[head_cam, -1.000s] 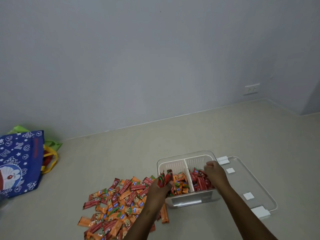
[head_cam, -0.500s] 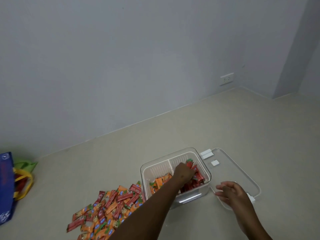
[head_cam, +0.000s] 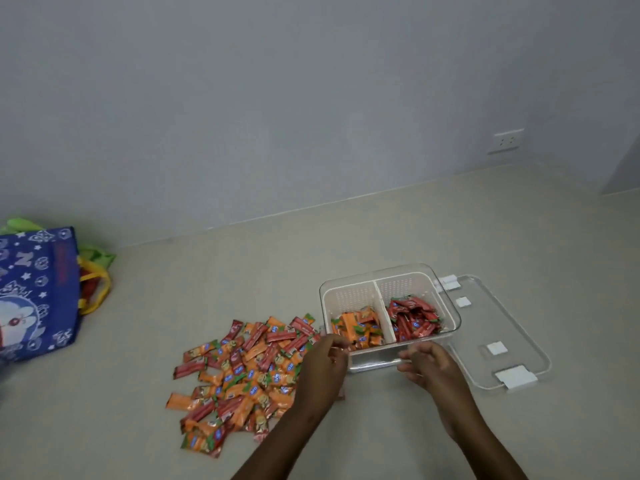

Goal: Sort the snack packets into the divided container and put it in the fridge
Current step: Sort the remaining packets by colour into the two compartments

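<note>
Where divider splits container [head_cam: 446,299] — orange packets [head_cam: 358,329] left, red packets [head_cam: 414,318] right.

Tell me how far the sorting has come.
Partly done. The container holds orange packets in its left half and red packets in its right. Both hands, left hand and right hand, look empty at its near side. A big mixed pile remains; the lid is off.

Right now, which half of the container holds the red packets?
The right compartment of the divided container; the left compartment holds orange packets instead.
</note>
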{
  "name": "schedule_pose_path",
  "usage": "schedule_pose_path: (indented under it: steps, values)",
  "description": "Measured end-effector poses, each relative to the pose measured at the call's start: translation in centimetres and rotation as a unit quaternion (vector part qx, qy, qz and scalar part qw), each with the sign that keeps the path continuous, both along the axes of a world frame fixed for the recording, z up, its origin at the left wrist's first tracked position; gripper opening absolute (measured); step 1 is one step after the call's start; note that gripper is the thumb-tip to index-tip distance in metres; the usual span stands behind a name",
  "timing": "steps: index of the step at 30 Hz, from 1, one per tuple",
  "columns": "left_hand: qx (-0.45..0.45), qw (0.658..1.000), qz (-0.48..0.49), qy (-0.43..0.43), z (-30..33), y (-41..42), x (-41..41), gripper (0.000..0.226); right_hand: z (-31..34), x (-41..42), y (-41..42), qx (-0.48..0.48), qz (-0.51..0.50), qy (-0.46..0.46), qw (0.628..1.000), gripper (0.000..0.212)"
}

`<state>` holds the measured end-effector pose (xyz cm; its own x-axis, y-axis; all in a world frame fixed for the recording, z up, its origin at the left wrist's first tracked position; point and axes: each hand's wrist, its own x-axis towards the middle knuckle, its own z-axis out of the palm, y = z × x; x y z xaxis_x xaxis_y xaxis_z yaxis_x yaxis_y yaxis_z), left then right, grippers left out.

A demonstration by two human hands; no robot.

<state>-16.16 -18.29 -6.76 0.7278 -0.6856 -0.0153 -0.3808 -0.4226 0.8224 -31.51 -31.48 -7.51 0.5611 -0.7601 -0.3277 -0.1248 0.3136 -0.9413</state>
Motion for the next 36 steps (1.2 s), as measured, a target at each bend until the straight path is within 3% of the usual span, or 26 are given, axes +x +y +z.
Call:
schedule_pose_path:
  steps: [10,15,19,22,23,30,33,36]
  values:
    - [0.073,0.978,0.18,0.073,-6.1,20.4,4.0,0.019,-1.5,6.3,11.7,-0.027,0.172,0.103,0.979,0.01]
    - [0.06,0.979,0.173,0.094,-7.1,24.1,5.6,0.009,-3.6,9.4,16.7,-0.102,0.25,0.184,0.945,0.012]
    - [0.06,0.981,0.154,0.098,-7.5,25.8,6.8,0.008,-5.6,12.8,18.8,-0.223,0.292,0.245,0.897,0.012]
    - [0.072,0.983,0.14,0.095,-8.2,27.0,7.5,0.006,-8.4,14.3,19.0,-0.287,0.319,0.266,0.863,0.06]
    - [0.074,0.984,0.135,0.09,-8.4,27.3,7.8,0.006,-9.4,14.6,18.9,-0.294,0.334,0.274,0.853,0.066]
    - [0.089,0.99,0.079,0.069,-9.2,25.3,9.1,0.006,-10.8,13.1,20.4,-0.36,0.349,0.342,0.794,0.029]
    - [0.092,0.993,0.061,0.034,-9.6,22.7,10.0,0.012,-11.4,12.8,20.1,-0.365,0.318,0.342,0.805,0.01]
    - [0.105,0.992,0.062,-0.013,-9.1,20.4,10.8,0.011,-10.8,13.0,19.6,-0.344,0.269,0.34,0.833,0.009]
